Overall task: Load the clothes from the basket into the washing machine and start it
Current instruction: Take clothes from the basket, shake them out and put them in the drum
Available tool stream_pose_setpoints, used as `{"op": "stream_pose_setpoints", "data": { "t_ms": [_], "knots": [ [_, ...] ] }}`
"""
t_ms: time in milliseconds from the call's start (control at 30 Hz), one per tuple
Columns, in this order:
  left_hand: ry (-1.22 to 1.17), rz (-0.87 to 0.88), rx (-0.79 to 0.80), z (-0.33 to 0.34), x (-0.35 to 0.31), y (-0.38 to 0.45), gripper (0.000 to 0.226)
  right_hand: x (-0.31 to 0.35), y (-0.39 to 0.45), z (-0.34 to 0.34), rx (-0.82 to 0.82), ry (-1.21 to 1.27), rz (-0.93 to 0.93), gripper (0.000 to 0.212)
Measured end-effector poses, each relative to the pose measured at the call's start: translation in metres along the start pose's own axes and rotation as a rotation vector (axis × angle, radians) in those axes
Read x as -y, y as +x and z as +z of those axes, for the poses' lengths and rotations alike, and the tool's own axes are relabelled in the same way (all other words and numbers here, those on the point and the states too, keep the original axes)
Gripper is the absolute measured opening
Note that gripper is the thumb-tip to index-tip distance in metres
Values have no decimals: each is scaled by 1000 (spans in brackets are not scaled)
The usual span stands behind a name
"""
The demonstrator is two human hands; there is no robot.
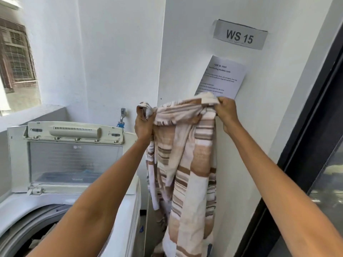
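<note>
While both arms reach forward, the left hand (144, 121) is clenched around one bunched upper corner of a brown-and-cream striped cloth (187, 164), and the right hand (226, 112) pinches the other upper corner. Held up this way, the cloth hangs just right of the washing machine (70, 201), in front of the white wall (185, 43). That machine's lid (74, 154) stands raised, and something dark lies inside its drum (39, 240). Above the cloth, a printed sheet (222, 78) and a sign reading "WS 15" (239, 35) are stuck to the wall.
</note>
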State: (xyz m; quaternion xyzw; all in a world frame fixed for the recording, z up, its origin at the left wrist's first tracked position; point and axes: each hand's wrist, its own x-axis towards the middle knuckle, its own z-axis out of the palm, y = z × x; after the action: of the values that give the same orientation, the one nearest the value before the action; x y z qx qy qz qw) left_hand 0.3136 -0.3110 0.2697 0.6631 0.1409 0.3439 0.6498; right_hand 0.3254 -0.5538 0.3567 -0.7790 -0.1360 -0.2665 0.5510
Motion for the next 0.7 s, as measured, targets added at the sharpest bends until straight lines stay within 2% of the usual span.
{"op": "stream_pose_setpoints", "data": {
  "t_ms": [33,100,267,333,433,533,600,700],
  "knots": [
    [-47,-1,-38,0,-12,2,47,15,3,7,-31,41,-27,30],
    [-185,-27,-132,-6,-38,12,40,32,4,26,-80,110,-40,35],
    [-264,39,-270,-52,-84,43,48,48,-14,77,-128,270,-46,19],
    [-255,101,-352,-78,-95,50,49,56,-22,101,-70,309,-61,17],
    [-224,182,-472,-122,-104,50,34,64,-34,137,29,280,-57,27],
    [-103,228,-551,-168,-95,52,38,64,-50,177,137,232,-63,17],
    [30,165,-576,-200,-76,53,43,64,-64,202,239,148,-82,11],
    [311,-40,-495,-252,-22,51,50,65,-93,236,431,23,-125,11]
  ]
}}
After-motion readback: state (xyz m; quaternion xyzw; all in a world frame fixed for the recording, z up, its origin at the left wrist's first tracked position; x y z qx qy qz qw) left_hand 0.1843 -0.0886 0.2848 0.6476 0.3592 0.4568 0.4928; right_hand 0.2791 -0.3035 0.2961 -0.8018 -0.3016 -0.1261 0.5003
